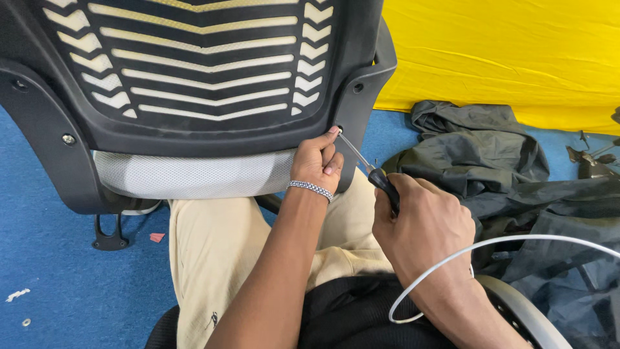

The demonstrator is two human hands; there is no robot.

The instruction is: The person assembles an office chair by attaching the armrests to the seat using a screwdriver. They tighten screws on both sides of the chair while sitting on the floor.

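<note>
A black plastic office-chair back (194, 123) with slotted ribs and a grey mesh seat edge stands in front of me. My right hand (423, 226) grips the black handle of a screwdriver (371, 171), its metal shaft angled up-left to a screw hole at the lower right corner of the chair back. My left hand (318, 161), with a beaded bracelet on the wrist, pinches the shaft's tip at that hole. My legs in beige trousers lie below.
A dark grey cloth cover (491, 161) is heaped on the blue carpet to the right, under a yellow sheet (516, 52). A white cable (452, 258) loops over my right wrist. Small parts and a washer (26, 321) lie at the lower left.
</note>
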